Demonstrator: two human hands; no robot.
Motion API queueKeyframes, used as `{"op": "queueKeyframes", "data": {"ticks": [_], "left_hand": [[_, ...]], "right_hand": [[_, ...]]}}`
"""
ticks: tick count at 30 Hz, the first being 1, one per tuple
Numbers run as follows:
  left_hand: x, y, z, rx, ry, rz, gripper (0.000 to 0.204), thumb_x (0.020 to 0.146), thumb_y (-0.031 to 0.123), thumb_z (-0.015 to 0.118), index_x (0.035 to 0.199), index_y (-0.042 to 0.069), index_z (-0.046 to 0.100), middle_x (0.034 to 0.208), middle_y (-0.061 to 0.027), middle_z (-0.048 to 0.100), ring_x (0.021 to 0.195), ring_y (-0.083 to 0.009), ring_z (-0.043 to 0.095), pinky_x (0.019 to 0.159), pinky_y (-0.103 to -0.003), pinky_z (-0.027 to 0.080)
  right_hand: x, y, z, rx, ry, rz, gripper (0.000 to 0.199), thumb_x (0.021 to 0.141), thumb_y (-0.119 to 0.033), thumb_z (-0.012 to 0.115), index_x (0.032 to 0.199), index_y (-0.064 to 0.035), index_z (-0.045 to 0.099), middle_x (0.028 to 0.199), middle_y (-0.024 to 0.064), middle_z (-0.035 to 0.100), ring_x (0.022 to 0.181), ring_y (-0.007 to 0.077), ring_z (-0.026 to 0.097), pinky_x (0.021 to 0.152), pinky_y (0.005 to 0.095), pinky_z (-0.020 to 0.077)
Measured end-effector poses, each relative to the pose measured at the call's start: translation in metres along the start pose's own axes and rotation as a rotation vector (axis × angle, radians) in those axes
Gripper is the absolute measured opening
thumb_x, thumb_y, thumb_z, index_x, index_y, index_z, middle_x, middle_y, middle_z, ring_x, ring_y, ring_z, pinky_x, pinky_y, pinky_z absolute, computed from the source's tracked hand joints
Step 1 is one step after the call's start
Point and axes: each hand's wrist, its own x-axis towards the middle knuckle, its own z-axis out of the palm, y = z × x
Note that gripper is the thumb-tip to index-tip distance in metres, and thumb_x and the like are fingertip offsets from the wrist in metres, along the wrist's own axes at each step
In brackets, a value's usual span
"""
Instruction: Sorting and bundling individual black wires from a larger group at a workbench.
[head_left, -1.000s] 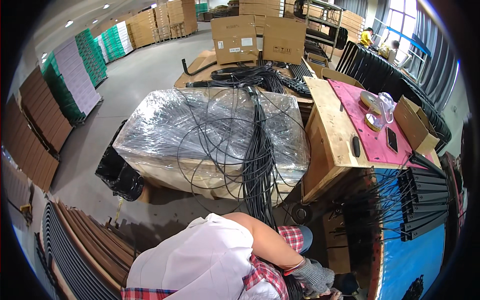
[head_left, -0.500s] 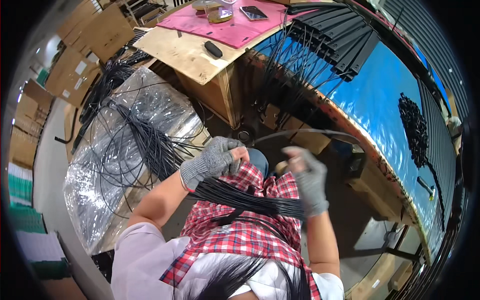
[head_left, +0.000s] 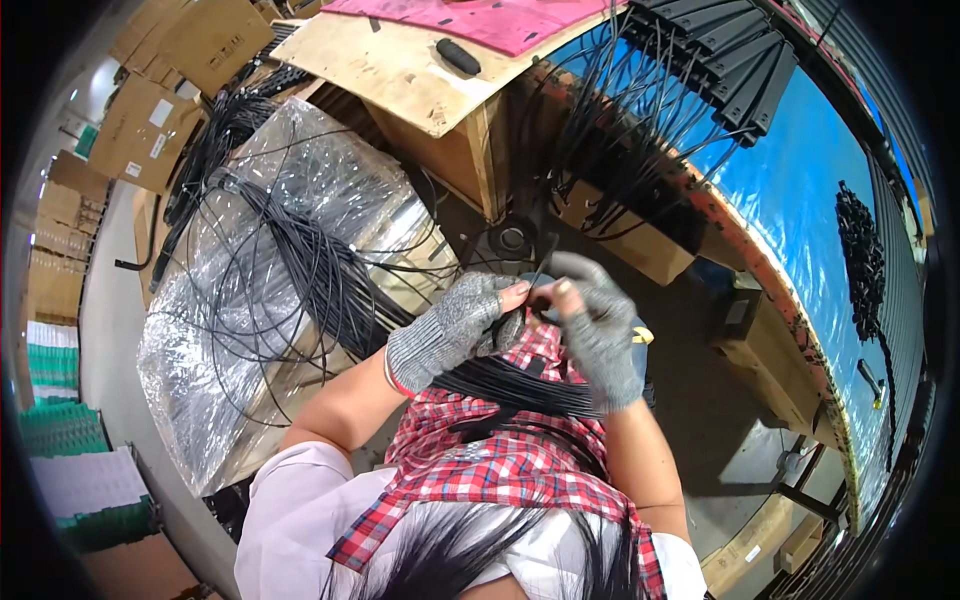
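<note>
Both hands are raised near the middle of the frame, in grey gloves with bare fingertips. The left hand is curled shut, the right hand is bent, fingertips pinched together. Both forearms are bare

Bright, even overhead light fills my view. Glare flashes off the plastic wrap at centre left and the blue sheet at right. My right hand smears slightly. Edges bow and fall to black.
</note>
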Motion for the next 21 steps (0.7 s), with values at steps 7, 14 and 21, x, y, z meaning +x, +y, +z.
{"op": "queueKeyframes", "data": {"ticks": [7,14,21], "left_hand": [[-0.015,0.023,-0.005,-0.236,-0.045,0.006,0.027,0.086,0.025,0.049,0.093,0.0,0.056,0.058,-0.0002,0.049,0.047,-0.0041,0.04,0.044,-0.019,0.032],[-0.014,0.033,-0.004,0.118,0.139,0.095,0.025,0.084,0.02,0.052,0.095,-0.001,0.056,0.063,-0.0025,0.054,0.052,-0.0036,0.046,0.044,-0.017,0.035],[-0.012,0.024,-0.012,0.264,0.254,0.122,0.023,0.078,0.011,0.054,0.095,-0.004,0.055,0.078,-0.0087,0.059,0.06,-0.0056,0.051,0.048,-0.018,0.041]], "right_hand": [[0.013,0.003,-0.006,0.265,-0.052,0.109,0.027,0.082,-0.023,0.057,0.092,0.0013,0.061,0.093,0.0087,0.059,0.081,0.0131,0.055,0.074,0.0273,0.0442],[-0.017,-0.003,0.001,0.386,-0.236,0.376,0.02,0.083,-0.015,0.057,0.09,0.0032,0.061,0.078,0.0018,0.059,0.068,0.006,0.052,0.065,0.0183,0.0428],[-0.034,-0.003,0.014,0.331,-0.099,0.312,0.016,0.081,-0.014,0.058,0.078,0.0016,0.06,0.067,0.0014,0.058,0.06,0.0051,0.049,0.056,0.0191,0.0404]]}}
